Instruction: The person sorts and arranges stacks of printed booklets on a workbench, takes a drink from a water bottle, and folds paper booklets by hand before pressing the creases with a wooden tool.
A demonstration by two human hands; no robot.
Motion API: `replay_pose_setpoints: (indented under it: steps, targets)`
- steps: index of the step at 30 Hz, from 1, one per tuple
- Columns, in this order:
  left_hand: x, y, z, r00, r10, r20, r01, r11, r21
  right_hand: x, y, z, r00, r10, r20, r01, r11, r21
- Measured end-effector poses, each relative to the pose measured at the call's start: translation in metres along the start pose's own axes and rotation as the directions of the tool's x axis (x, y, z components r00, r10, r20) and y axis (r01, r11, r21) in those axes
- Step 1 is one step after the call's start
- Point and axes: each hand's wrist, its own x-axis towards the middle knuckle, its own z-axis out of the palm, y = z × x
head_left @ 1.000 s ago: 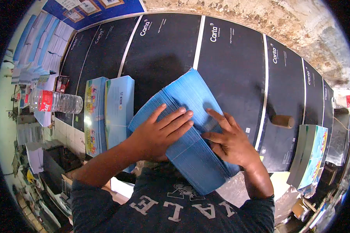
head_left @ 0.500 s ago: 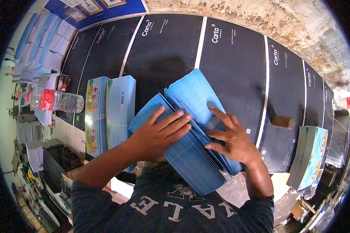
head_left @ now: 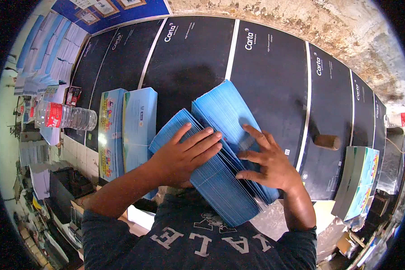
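A thick bundle of blue booklets stands on edge in front of my body, split by a gap into a left part (head_left: 220,191) and a right part (head_left: 227,108). My left hand (head_left: 189,150) lies across the left part with its fingers stretched out over the edges. On the right part rests my right hand (head_left: 270,162), fingers spread, its thumb reaching to the booklets at the gap. What lies under my palms is hidden.
Two stacks of printed booklets (head_left: 139,117) stand to the left, near a plastic bottle (head_left: 72,117). A brown cylinder (head_left: 327,141) lies on the black Carta-printed surface (head_left: 274,76). Another booklet stack (head_left: 357,180) is at the right, and tall paper stacks (head_left: 54,49) rise at the far left.
The booklets along the gap have shifted, and the gap looks a little wider. My right thumb has moved slightly down towards my body; my left hand stays nearly in place.
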Motion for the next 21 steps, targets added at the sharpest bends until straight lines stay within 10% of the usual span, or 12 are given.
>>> replay_pose_setpoints:
  steps: [21]
  targets:
    - [0.003,-0.001,-0.002,1.0,0.012,0.013,-0.012,1.0,0.026,-0.001,-0.002,0.005,1.0,0.005,-0.021,-0.006,0.997,-0.071]
